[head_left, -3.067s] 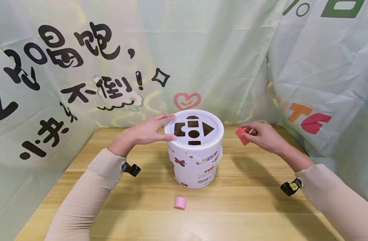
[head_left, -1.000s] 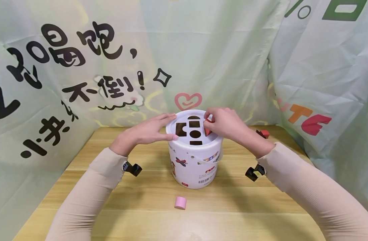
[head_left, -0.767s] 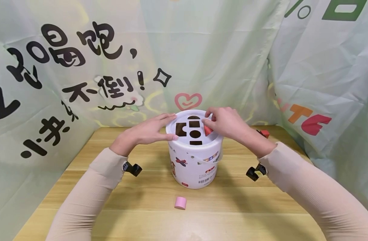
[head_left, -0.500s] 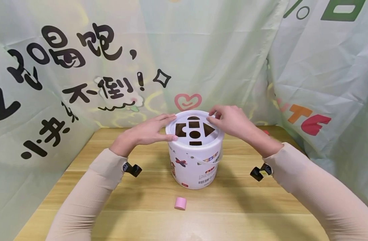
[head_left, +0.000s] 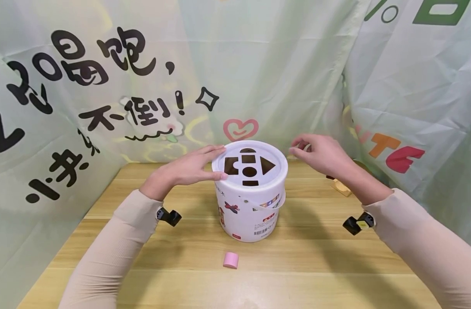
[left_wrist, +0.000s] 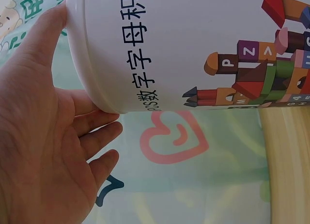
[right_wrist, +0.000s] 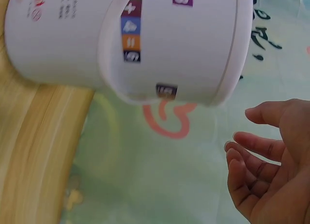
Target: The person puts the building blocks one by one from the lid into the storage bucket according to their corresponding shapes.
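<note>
Left hand (head_left: 185,165): laid against the left rim of the white bucket (head_left: 249,214), fingers extended along the far side and thumb rested on the near edge; the rim is touched, but nothing is gripped.
Bucket: stood upright at the centre of the frame, steadied by that hand alone.
Lid (head_left: 258,166): set on top, pierced by six cut-outs, among them a triangle, a circle and a notched rectangle; none is seen to be blocked.
Tipping: could be caused by a push on the rim with no support opposite.
Jamming: any piece offered askew could be caught on a cut-out's edge.
Handle (head_left: 264,209): hung at the front right; could be snagged by a low pass of the fingers.
Right hand (head_left: 316,152): held in the air just right of the rim, apart from it; fingers loosely bent, thumb parted from them, nothing held.
Pink block (head_left: 230,260): placed at lower centre on the table (head_left: 282,283), near the bucket's base, untouched; could be sent rolling if knocked.
Orange-yellow piece (head_left: 341,187): partly covered by the right arm (head_left: 417,240) at right; its form cannot be told.
Printed curtain (head_left: 282,64): hung across the upper frame.
</note>
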Tool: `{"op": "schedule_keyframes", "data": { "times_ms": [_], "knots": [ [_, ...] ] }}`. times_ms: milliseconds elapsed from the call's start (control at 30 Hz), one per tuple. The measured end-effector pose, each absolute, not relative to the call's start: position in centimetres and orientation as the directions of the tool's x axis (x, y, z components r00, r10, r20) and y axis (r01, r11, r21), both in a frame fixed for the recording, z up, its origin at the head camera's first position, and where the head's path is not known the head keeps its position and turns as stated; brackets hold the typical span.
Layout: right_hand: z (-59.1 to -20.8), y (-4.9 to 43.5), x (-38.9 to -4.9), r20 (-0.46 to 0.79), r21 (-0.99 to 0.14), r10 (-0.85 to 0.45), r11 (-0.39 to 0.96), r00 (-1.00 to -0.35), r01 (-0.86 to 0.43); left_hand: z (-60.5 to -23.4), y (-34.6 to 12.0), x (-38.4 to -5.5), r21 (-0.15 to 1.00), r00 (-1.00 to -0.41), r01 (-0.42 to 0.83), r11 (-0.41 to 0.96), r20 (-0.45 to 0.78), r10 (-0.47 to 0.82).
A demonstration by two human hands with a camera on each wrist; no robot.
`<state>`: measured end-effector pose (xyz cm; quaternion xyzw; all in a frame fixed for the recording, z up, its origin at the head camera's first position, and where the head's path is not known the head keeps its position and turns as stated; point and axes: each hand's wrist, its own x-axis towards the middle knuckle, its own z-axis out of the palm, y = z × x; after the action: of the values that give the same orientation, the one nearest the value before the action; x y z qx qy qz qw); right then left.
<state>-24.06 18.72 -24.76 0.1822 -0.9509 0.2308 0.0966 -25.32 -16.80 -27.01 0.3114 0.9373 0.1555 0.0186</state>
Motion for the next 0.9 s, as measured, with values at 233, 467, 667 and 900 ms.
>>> {"op": "schedule_keyframes", "data": {
  "times_ms": [233, 467, 667, 900],
  "knots": [
    [-25.9, 21.6, -24.2, 0.258, -0.391, -0.293, 0.840, -0.921, -0.377, -26.9, -16.7, -25.3, 0.300, -0.808, 0.574, 0.762, 0.060, 0.586],
    [-27.8, 23.9, -24.5, 0.223, -0.399, -0.275, 0.850, -0.935, -0.345, -27.0, -16.7, -25.4, 0.292, -0.808, 0.576, 0.764, 0.063, 0.585],
    [-29.6, 25.8, -25.1, 0.184, -0.398, -0.273, 0.858, -0.944, -0.325, -26.9, -16.7, -25.2, 0.291, -0.806, 0.579, 0.762, 0.060, 0.589],
    [-32.3, 28.0, -25.8, 0.157, -0.411, -0.270, 0.857, -0.950, -0.311, -27.0, -16.7, -25.3, 0.296, -0.804, 0.580, 0.759, 0.061, 0.591]
  ]
}}
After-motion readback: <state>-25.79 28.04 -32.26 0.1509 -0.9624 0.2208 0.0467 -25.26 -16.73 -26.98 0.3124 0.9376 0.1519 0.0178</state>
